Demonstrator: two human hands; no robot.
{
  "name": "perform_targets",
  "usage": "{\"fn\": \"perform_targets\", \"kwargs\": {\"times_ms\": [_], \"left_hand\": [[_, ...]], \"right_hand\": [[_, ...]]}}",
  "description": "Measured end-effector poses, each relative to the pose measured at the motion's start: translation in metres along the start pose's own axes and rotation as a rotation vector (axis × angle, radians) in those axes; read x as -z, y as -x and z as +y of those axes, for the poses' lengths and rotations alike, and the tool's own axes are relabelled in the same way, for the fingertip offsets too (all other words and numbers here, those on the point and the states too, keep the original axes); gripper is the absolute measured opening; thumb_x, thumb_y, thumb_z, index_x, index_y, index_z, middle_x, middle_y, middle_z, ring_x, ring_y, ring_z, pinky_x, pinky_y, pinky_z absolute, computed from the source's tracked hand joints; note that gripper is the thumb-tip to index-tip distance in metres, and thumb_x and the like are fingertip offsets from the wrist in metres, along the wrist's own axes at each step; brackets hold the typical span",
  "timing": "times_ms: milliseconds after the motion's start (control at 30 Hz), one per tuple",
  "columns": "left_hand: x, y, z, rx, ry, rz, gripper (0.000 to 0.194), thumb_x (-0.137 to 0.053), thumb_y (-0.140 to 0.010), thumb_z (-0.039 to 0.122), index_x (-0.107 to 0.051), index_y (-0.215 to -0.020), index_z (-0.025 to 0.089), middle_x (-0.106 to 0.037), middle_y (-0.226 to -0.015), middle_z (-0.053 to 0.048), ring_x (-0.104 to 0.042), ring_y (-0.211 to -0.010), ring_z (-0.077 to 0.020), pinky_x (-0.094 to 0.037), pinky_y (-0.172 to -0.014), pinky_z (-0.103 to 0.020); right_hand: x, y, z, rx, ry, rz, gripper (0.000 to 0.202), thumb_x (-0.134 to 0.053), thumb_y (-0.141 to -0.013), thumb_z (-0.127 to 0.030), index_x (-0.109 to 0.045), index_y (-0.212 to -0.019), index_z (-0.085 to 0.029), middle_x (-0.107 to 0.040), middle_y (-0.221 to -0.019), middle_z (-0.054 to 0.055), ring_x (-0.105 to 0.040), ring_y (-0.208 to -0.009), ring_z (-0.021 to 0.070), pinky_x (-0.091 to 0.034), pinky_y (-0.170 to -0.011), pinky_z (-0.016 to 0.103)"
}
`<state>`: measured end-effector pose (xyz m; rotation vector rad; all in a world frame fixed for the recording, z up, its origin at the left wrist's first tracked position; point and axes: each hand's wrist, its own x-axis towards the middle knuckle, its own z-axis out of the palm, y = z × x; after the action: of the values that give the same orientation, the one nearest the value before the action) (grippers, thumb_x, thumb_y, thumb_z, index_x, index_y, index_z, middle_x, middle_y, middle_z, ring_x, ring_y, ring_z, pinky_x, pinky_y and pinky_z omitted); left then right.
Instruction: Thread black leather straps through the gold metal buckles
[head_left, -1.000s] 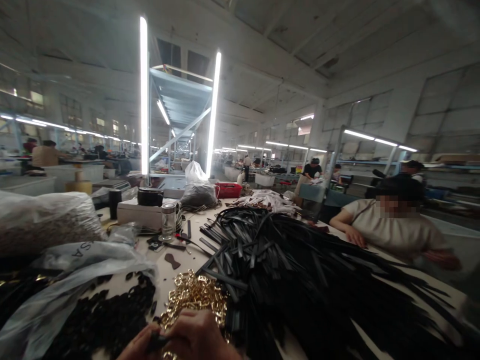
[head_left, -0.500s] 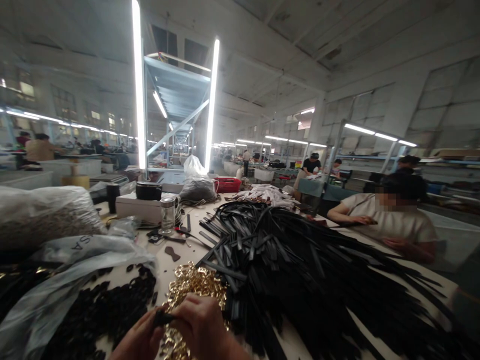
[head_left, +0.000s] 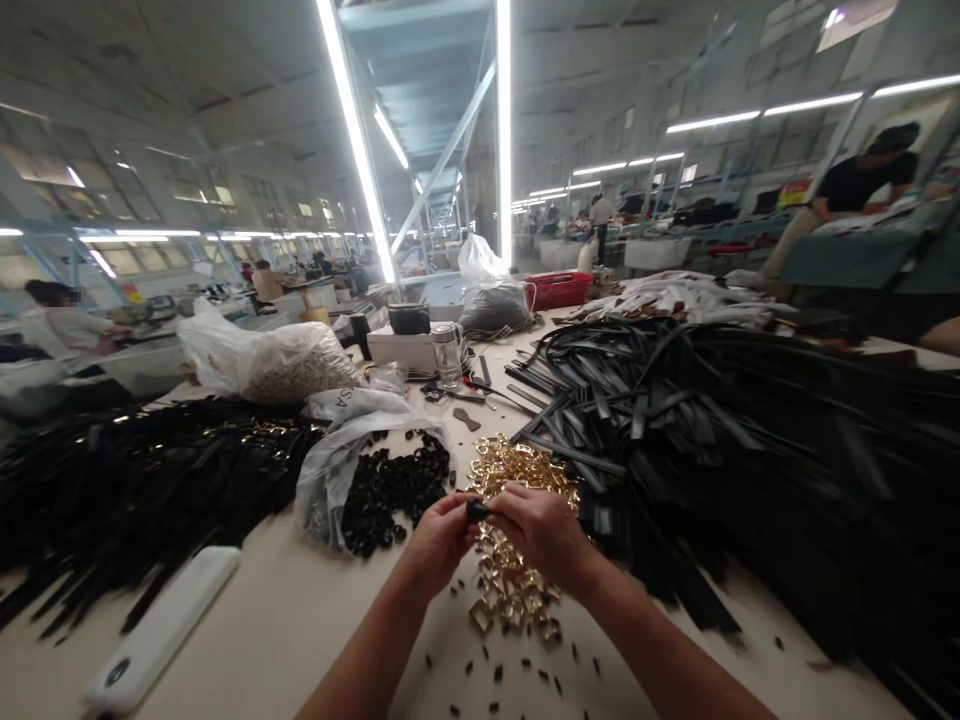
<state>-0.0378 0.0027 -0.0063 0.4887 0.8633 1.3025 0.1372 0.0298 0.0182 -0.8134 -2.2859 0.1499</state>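
Note:
Above the near edge of a pile of gold metal buckles [head_left: 517, 585], my left hand [head_left: 441, 540] and my right hand [head_left: 546, 532] meet with fingers closed. Between their fingertips is a small dark piece [head_left: 477, 510], pinched from both sides; it looks like a black strap loop, though the fingers cover much of it. Left of my hands, many black loops [head_left: 394, 485] spill from a clear plastic bag [head_left: 324, 490]. On the right, close to my right hand, lies a large heap of black straps [head_left: 675, 430].
More black straps with gold buckles [head_left: 150, 480] lie on the left, near a white oblong device [head_left: 169, 625]. Small black bits [head_left: 498, 673] are scattered in front. Behind stand a glass jar [head_left: 448, 355], a red basket [head_left: 559, 290] and a filled plastic bag [head_left: 289, 355]. Other people work farther off.
The view has turned left and tilted down, so more of the table and both forearms show. My hands still meet at the small black piece over the buckles.

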Motion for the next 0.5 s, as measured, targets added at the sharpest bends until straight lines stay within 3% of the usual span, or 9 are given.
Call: {"fn": "perform_targets", "kwargs": {"times_ms": [200, 500], "left_hand": [[0.001, 0.0, 0.0, 0.045, -0.001, -0.014, 0.027, -0.084, -0.061, 0.017, -0.068, -0.082, 0.01, -0.065, -0.07, 0.0, -0.056, -0.053, -0.0039, -0.047, -0.048, -0.011], [-0.001, 0.005, 0.01, 0.028, -0.026, -0.021, 0.027, -0.082, -0.065, 0.023, -0.07, -0.087, 0.01, -0.07, -0.077, -0.004, -0.063, -0.058, -0.0079, -0.051, -0.053, -0.015]], "right_hand": [[0.004, -0.002, 0.002, -0.004, -0.015, -0.021, 0.034, -0.042, -0.098, -0.039, -0.062, -0.078, -0.02, -0.058, -0.071, 0.0, -0.054, -0.061, 0.01, -0.035, -0.057, 0.02], [0.005, -0.002, 0.003, -0.045, -0.013, -0.019, 0.029, -0.046, -0.096, -0.038, -0.061, -0.079, -0.021, -0.06, -0.073, -0.001, -0.056, -0.064, 0.0116, -0.034, -0.057, 0.022]]}}
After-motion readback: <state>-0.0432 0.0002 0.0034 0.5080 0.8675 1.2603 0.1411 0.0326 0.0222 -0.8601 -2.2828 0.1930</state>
